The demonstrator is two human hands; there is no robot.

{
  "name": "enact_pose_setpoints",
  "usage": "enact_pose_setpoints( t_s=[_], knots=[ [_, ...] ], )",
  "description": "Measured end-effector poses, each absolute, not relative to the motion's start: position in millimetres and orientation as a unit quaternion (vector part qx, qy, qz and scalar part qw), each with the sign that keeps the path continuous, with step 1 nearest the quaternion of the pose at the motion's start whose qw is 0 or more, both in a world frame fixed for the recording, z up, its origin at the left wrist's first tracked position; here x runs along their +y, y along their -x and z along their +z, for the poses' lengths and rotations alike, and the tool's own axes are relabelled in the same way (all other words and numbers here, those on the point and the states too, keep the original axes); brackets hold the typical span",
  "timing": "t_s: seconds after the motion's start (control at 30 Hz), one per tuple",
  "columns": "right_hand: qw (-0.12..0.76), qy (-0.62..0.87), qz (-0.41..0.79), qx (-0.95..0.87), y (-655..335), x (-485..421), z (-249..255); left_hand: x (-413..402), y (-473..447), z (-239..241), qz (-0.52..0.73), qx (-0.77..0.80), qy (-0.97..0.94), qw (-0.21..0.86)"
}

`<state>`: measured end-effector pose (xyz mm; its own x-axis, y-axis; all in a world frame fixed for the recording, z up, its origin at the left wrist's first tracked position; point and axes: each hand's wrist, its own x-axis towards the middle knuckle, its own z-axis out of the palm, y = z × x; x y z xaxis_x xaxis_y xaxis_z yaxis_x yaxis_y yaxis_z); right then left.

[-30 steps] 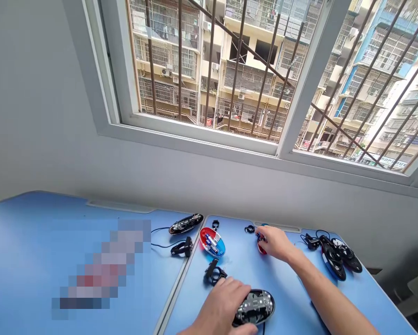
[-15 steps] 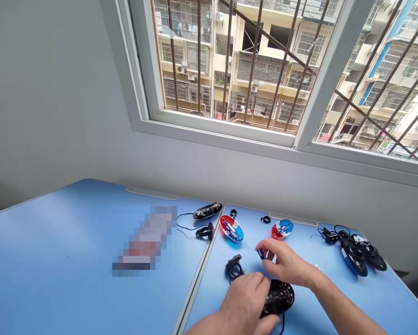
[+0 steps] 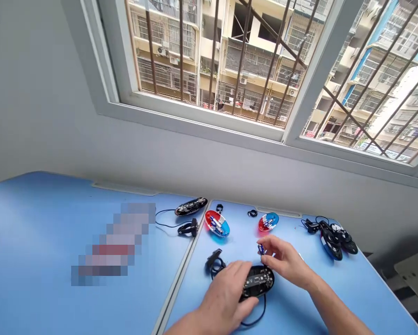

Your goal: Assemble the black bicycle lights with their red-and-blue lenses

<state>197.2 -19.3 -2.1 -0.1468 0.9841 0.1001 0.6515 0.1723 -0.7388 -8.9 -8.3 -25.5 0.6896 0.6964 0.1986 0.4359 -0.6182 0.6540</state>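
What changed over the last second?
Right hand drew back from the far red-and-blue shell, now pinching a small blue part just above the black oval unit. Left hand stayed on that unit; other parts unmoved.

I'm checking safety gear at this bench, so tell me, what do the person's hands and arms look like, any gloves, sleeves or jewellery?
Left hand and right hand are both bare: no gloves, rings or watch show. The forearms are bare too, with no sleeve in view up to the picture's edge.

Bright window (image 3: 230,70) daylight, sharp focus
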Motion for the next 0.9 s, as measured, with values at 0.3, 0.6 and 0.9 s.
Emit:
enact_pose_setpoints(
  t_s=[0.3,0.6,0.9],
  knots=[
    [0.447,0.541,0.353,-0.619,-201,-50,2,2,13,-35,0.262,0.271,-0.851,0.366],
    [0.516,0.452,0.525,-0.503,-200,-48,-3,1,15,-41,0.253,0.229,-0.867,0.362],
    [0.513,0.433,0.563,-0.482,-193,-50,-10,1,16,-38,0.235,0.234,-0.85,0.41]
  ],
)
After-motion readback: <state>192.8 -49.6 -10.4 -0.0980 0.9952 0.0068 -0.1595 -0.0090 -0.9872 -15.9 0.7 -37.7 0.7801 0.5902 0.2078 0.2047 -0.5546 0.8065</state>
